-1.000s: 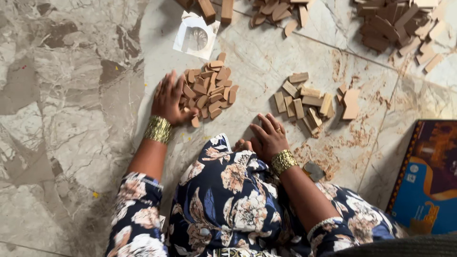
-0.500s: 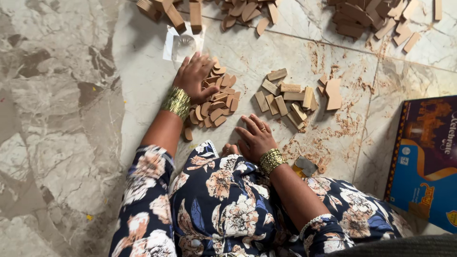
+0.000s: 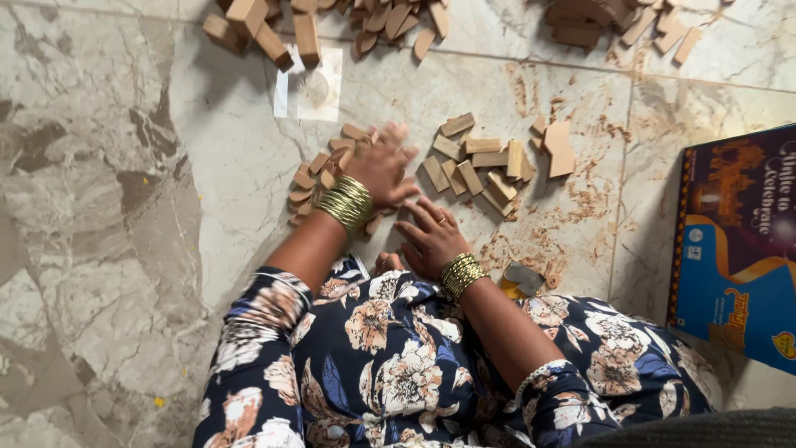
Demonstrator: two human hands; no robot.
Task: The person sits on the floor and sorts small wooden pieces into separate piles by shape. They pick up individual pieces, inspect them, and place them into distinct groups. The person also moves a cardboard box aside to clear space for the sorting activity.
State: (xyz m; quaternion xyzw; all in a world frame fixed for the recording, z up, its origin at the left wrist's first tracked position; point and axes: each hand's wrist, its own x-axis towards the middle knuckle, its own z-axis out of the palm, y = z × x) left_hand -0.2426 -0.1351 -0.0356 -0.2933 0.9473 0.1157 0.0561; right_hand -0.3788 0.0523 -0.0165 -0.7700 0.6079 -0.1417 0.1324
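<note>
You have bare marble floor (image 3: 108,207) open to your left, while a blue game box (image 3: 738,249) hems in the right. Since a half second ago, your left hand (image 3: 383,166) has slid rightward across the near pile of wooden blocks (image 3: 319,178); it lies flat and spread, gripping nothing. Your right hand (image 3: 431,241) rests open on the floor, fingers loose, just below the middle block cluster (image 3: 481,162).

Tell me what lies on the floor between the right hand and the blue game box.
In the head view, between the right hand and the blue cardboard game box, only bare marble floor with brown veining shows; a small grey-and-yellow piece sits just below that line.
</note>
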